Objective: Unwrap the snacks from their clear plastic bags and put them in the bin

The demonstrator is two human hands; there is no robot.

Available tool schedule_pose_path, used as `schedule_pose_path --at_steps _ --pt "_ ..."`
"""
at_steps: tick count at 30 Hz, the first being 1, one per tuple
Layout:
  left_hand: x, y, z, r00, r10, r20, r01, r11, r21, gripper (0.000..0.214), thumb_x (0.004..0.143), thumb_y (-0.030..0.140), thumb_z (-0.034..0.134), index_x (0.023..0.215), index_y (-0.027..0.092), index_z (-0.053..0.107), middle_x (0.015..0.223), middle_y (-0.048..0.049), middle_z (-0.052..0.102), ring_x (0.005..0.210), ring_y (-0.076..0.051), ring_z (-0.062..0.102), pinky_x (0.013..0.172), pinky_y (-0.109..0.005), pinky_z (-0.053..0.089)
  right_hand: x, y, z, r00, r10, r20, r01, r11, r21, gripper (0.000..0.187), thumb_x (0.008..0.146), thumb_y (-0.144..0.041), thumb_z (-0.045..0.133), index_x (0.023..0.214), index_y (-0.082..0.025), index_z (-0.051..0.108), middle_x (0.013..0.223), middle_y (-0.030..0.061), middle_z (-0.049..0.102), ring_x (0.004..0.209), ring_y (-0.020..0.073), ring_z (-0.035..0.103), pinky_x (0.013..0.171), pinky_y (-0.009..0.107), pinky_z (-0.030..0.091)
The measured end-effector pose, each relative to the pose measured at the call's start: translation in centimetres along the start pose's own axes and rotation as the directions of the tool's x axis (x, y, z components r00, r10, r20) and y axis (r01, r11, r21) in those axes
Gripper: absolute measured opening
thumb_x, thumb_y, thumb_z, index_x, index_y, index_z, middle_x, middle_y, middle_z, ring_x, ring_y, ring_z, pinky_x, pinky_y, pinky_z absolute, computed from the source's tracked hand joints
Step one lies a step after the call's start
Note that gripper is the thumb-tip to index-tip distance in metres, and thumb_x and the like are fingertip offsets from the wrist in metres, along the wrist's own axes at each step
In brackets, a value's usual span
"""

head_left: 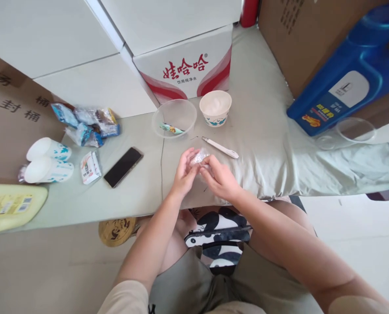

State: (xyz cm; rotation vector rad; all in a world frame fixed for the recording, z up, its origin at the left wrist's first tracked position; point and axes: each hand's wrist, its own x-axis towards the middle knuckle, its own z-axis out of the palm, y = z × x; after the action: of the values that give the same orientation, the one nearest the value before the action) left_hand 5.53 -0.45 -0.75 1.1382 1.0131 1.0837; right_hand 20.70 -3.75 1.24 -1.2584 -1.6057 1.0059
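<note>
Between my two hands is a small crumpled piece of clear plastic wrap (pixel 199 157), low over the cloth near the table's front. My left hand (pixel 185 172) cups it from the left, fingers curled round its side. My right hand (pixel 219 176) pinches its right side with thumb and fingers. Whether anything is inside the plastic cannot be made out. Just beyond my right hand lies a white utility knife (pixel 220 147). Behind it stand a clear plastic bowl (pixel 189 114) with a colourful wrapper strip inside and a paper cup (pixel 215 118) holding something whitish.
To the left lie a black phone (pixel 123 167), a small white packet (pixel 90 168), several snack packets (pixel 86 117) and paper cups (pixel 49 170) on their sides. A yellow bottle (pixel 33 203) rests far left. A blue bottle (pixel 348 83) and clear container (pixel 356 131) are at right.
</note>
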Motion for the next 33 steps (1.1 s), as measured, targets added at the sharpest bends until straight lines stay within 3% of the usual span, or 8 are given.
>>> schedule_pose_path --at_steps 4,8,15,22,25,28,30,33 --pt "1.0 0.2 1.0 0.993 -0.067 -0.102 0.055 0.992 -0.117 0.067 0.07 0.058 0.089 0.122 0.029 0.059 0.109 -0.0044 0.077 0.1 -0.018 0.074 0.086 -0.027 0.058 0.7 -0.5 -0.6 0.999 0.04 -0.031 -0.037 0.993 0.111 0.018 0.094 -0.037 0.053 0.107 -0.025 0.053 0.106 0.0079 0.074 0.089 0.0235 0.07 0.078 0.036 0.053" --pt "2.0 1.0 1.1 0.972 -0.101 -0.211 0.054 0.975 -0.217 0.059 0.068 0.051 0.091 0.115 0.033 0.06 0.105 0.0009 0.077 0.095 -0.014 0.074 0.082 -0.024 0.059 1.9 0.0 -1.1 0.966 0.004 -0.259 0.006 0.999 0.036 0.03 0.082 -0.025 0.062 0.111 -0.023 0.057 0.124 0.0129 0.068 0.115 0.0269 0.064 0.097 0.042 0.053" --pt "2.6 1.4 1.1 0.986 -0.137 -0.095 0.127 0.986 -0.109 0.053 0.06 0.042 0.095 0.102 0.026 0.066 0.1 -0.001 0.076 0.09 -0.013 0.072 0.081 -0.024 0.058 4.2 0.2 -1.6 0.969 0.182 -0.165 -0.134 0.955 0.263 0.008 0.084 -0.025 0.057 0.092 -0.023 0.056 0.089 0.0012 0.068 0.077 0.0171 0.064 0.074 0.031 0.051" --pt "2.5 2.4 1.4 0.918 0.162 -0.362 -0.104 0.979 0.174 0.044 0.063 0.038 0.088 0.092 0.022 0.059 0.09 0.0006 0.068 0.081 -0.012 0.065 0.079 -0.025 0.051 4.1 -1.1 -2.0 0.97 0.12 -0.21 -0.028 0.919 0.394 0.018 0.087 -0.03 0.056 0.104 -0.024 0.055 0.098 0.0023 0.068 0.084 0.0174 0.064 0.07 0.03 0.048" --pt "4.6 4.7 1.8 0.79 0.454 -0.411 -0.229 0.841 0.489 0.029 0.068 0.024 0.074 0.082 0.022 0.048 0.076 0.0052 0.053 0.069 -0.009 0.053 0.069 -0.021 0.044 4.2 -0.9 -2.1 0.945 0.243 -0.216 -0.126 0.886 0.446 0.027 0.088 -0.031 0.054 0.114 -0.025 0.051 0.094 0.0002 0.067 0.078 0.0167 0.063 0.07 0.031 0.047" --pt "8.5 7.9 3.5 0.688 0.672 -0.272 -0.32 0.618 0.718 0.029 0.069 0.01 0.063 0.072 0.023 0.037 0.068 0.0061 0.037 0.065 -0.01 0.041 0.065 -0.023 0.038 4.4 -0.6 -2.0 0.938 0.312 -0.152 -0.221 0.874 0.432 0.028 0.089 -0.031 0.051 0.117 -0.024 0.049 0.087 -0.0023 0.066 0.074 0.017 0.063 0.07 0.032 0.046" --pt "11.6 9.9 5.2 0.699 0.695 -0.169 -0.327 0.52 0.789 0.031 0.069 0.002 0.06 0.071 0.023 0.038 0.066 0.0058 0.034 0.066 -0.012 0.042 0.067 -0.025 0.039 4.3 -0.6 -2.0 0.951 0.288 -0.114 -0.222 0.891 0.397 0.03 0.089 -0.031 0.052 0.118 -0.024 0.05 0.085 -0.0025 0.066 0.075 0.0183 0.064 0.07 0.033 0.045" --pt "16.1 11.5 7.6 0.803 0.596 0.027 -0.299 0.363 0.882 0.032 0.069 -0.005 0.061 0.072 0.022 0.044 0.066 0.0055 0.039 0.071 -0.014 0.049 0.078 -0.029 0.043 4.2 -0.8 -2.3 0.968 0.236 -0.084 -0.194 0.918 0.346 0.031 0.089 -0.031 0.053 0.119 -0.024 0.051 0.084 -0.0017 0.067 0.078 0.0204 0.065 0.072 0.034 0.044"
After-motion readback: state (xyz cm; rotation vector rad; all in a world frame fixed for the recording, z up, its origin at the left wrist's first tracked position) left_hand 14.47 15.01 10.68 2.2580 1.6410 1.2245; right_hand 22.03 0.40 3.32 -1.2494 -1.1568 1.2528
